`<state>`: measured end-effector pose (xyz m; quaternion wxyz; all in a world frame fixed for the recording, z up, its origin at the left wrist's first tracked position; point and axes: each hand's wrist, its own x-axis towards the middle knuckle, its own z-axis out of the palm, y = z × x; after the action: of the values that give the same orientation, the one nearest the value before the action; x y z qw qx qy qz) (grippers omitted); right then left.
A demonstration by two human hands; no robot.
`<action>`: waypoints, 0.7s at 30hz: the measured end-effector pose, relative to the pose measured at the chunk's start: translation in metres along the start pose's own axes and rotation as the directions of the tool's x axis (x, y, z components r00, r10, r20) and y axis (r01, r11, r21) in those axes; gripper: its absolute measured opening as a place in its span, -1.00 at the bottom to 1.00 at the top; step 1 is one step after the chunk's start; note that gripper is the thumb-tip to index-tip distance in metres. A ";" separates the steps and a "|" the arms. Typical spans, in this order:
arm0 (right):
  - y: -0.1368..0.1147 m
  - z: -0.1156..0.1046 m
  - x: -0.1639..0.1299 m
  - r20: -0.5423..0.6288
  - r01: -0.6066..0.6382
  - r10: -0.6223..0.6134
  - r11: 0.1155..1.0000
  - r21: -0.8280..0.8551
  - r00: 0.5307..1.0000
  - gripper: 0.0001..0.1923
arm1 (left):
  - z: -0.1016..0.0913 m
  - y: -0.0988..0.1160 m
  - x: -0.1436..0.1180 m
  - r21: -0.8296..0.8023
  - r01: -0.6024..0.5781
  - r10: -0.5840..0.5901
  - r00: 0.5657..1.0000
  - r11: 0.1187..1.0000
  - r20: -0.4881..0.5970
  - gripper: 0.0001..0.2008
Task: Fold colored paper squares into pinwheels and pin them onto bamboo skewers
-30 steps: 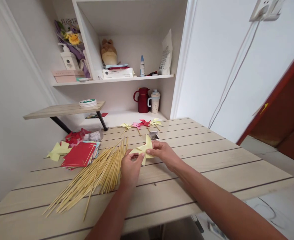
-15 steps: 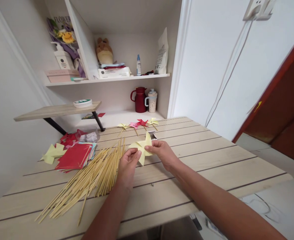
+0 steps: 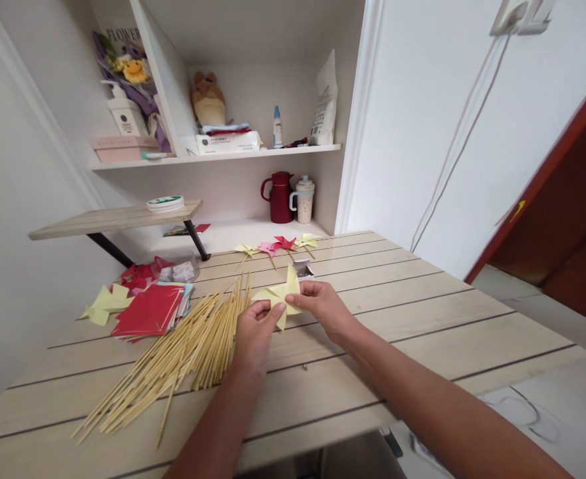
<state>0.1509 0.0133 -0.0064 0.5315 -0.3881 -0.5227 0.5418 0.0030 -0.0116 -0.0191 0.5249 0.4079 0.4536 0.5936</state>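
Observation:
Between my two hands is a pale yellow paper pinwheel [image 3: 289, 285], held just above the table. My left hand [image 3: 257, 332] pinches its left side between thumb and fingers. From the other side, my right hand [image 3: 323, 306] grips it near the centre, thumb in front. The fingers hide part of the middle. Just beyond the pinwheel stands a small open box [image 3: 303, 269] with shiny bits inside. Left of my left hand lies a spread heap of thin wooden sticks [image 3: 187, 352]. A tiny metal piece [image 3: 305, 366] rests on the table nearer to me.
Several finished pinwheels on sticks [image 3: 285, 243] lie at the table's back. On the left are a stack of coloured paper squares [image 3: 149, 310], a yellow folded paper [image 3: 106, 303] and a clear container [image 3: 183, 269]. A red jug [image 3: 281, 198] and a cup [image 3: 304, 201] stand behind.
The pinwheel has shifted slightly left and turned a little, with both thumbs now closer together near its centre. More of the small box shows behind it.

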 end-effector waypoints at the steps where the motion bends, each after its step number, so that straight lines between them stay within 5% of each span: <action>1: 0.001 0.000 0.000 0.002 0.001 -0.001 1.000 0.002 1.000 -0.72 | 0.000 0.000 0.000 -0.004 -0.001 0.001 1.000 1.000 -0.004 -0.71; 8: 0.002 0.002 0.000 0.033 0.023 -0.022 0.999 -0.032 0.999 -0.72 | 0.000 -0.001 0.000 -0.064 -0.004 0.003 1.000 0.998 -0.025 -0.69; 14: -0.002 0.000 -0.006 -0.049 0.174 -0.178 0.981 -0.090 0.983 -0.69 | -0.004 0.000 0.004 -0.187 0.002 -0.014 0.998 0.982 -0.065 -0.71; 21: 0.000 0.000 -0.012 -0.007 0.369 -0.419 0.806 -0.462 0.908 -0.80 | -0.007 0.008 -0.001 -0.275 -0.018 -0.015 0.993 0.961 -0.114 -0.74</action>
<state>0.1526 0.0019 -0.0081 0.5553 -0.4122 -0.6734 0.2615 -0.0055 -0.0134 -0.0135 0.5489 0.2964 0.3959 0.6739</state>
